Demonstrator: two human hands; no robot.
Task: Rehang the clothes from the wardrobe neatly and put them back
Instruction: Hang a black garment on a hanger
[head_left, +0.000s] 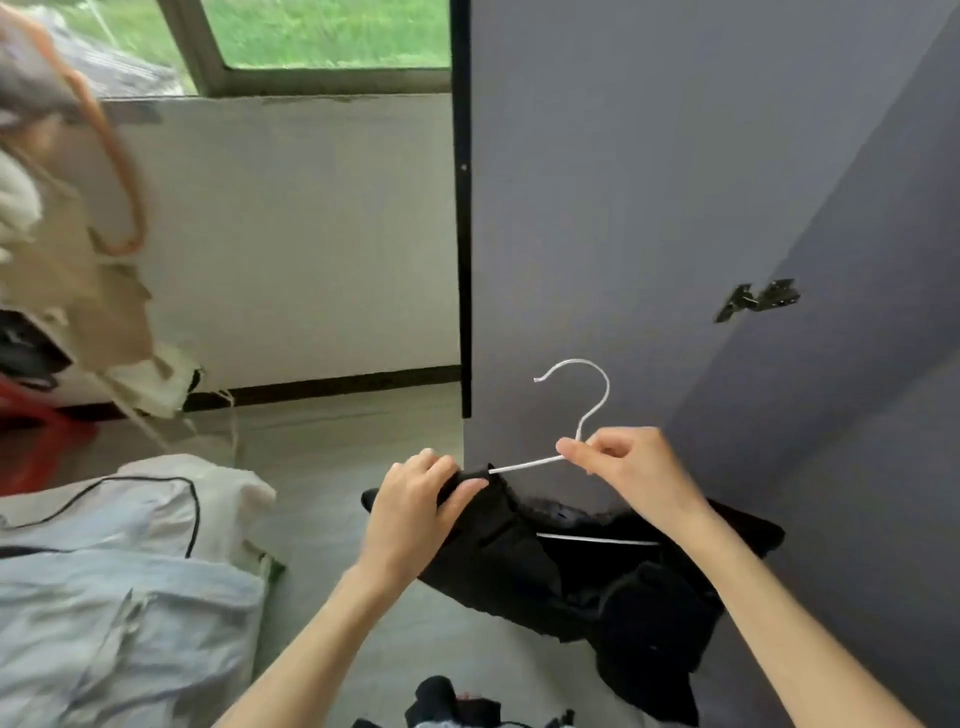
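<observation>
A home bedroom: grey wardrobe door (649, 208), window (322, 36), and bedding (119, 613) strewn with clothes.

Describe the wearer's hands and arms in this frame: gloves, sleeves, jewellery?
Both bare: no gloves on the left hand or the right hand. No sleeves show on either forearm up to the frame edge. No watch, rings or bracelets visible. No markings or cables on them.
</observation>
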